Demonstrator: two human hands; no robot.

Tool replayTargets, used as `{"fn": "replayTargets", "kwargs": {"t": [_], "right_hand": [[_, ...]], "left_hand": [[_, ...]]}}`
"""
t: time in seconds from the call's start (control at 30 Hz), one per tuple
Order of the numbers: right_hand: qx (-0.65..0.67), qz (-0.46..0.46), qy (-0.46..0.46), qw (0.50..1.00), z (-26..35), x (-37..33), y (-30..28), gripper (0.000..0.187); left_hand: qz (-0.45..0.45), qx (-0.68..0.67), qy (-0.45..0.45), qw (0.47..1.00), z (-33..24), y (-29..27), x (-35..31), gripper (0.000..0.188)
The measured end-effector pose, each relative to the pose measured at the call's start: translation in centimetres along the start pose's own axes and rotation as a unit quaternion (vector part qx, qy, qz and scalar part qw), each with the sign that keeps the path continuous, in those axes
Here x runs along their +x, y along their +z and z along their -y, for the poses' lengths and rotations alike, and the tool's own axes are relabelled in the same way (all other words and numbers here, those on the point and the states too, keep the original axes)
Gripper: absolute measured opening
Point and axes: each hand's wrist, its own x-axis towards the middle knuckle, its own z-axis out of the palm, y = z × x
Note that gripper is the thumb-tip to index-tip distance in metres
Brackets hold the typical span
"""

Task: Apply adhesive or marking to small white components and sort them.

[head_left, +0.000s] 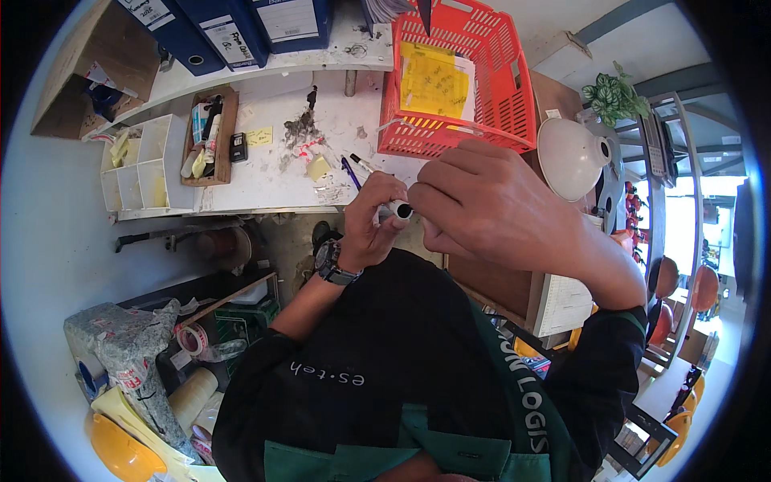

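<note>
My left hand (372, 218), with a dark watch on its wrist, is wrapped round a white marker pen (391, 211). The pen's round dark end points up between thumb and fingers. My right hand (486, 205) is closed in a fist right beside that end; whatever it may pinch is hidden behind the knuckles. Both hands are held in front of my chest at the front edge of the white desk (265, 181). Just beyond the left hand, a blue pen (350, 172) and a black-and-white marker (363, 163) lie on the desk.
A red plastic basket (526, 104) holding yellow papers (434, 80) stands beyond my right hand. Blue binders (229, 36) line the shelf above. Toward the left are a wooden pen box (230, 132) and a white organizer (157, 153). A white dome-shaped lampshade (566, 157) sits right.
</note>
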Motion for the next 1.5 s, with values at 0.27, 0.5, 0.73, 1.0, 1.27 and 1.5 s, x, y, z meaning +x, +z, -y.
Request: {"fn": "replayTargets", "kwargs": {"t": [0.27,0.5,0.73,1.0,1.27,1.5], "right_hand": [[-0.033,0.013,0.008,0.999,0.2,-0.4,0.1,0.029],[-0.002,0.018,0.001,1.0,0.1,-0.5,0.0,0.029],[0.016,0.008,0.003,1.0,0.0,-0.7,0.1,0.03],[0.043,0.056,0.023,0.997,0.3,-0.7,-0.9,0.038],[-0.053,0.08,0.042,0.994,1.2,-0.5,-1.5,0.034],[-0.035,0.087,0.043,0.995,1.2,-0.4,-1.4,0.028]], "left_hand": [[-0.025,-0.006,0.017,1.0,-0.3,0.6,0.2,0.034],[0.009,-0.008,0.003,1.0,0.1,0.5,-0.5,0.032],[0.006,-0.014,0.027,1.0,0.1,0.9,-0.1,0.032],[0.007,-0.019,0.035,0.999,0.3,1.6,0.0,0.032],[0.004,-0.03,0.048,0.998,0.1,2.1,0.3,0.032],[0.018,-0.025,0.076,0.997,0.2,2.4,0.5,0.03]]}}
